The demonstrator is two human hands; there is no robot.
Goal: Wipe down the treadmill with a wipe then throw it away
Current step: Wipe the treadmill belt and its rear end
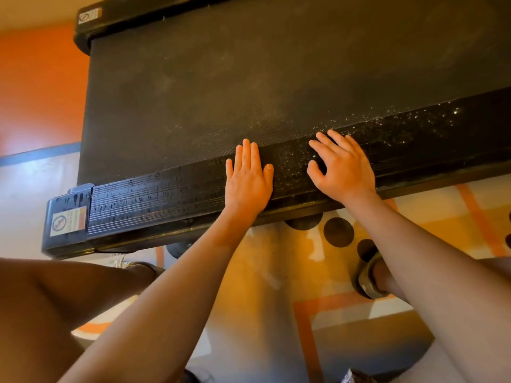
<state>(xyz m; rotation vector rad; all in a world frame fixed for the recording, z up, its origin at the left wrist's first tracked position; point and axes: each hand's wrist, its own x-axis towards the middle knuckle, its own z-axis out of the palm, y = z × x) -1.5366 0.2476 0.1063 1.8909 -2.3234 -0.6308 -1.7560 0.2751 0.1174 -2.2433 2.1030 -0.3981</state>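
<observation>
Black treadmill (276, 64) fills the upper view, set at a slant. Running belt (221, 92) is dull and dusty in patches.

Near side rail (154, 197) of the treadmill is ribbed. It shows wet-looking streaks toward the end cap (69, 205) and bright specks (401, 125) toward the other end.

Left hand (249, 178): flat, palm down on the side rail. Fingers are straight and close together, with the tips at the belt edge. It grips nothing.

Right hand (343, 167): just beside the left, also palm down on the rail. Fingers are spread and slightly bent, the thumb is out to the side, and the fingertips touch the belt edge. Nothing is gripped. I cannot tell whether anything lies under either palm.

Warning sticker (67, 221) sits on the treadmill's end cap.

Below the treadmill's near edge lies a patterned orange rug (276, 286) with dark circles (338, 232). A sandalled foot (369, 280) rests on it.
</observation>
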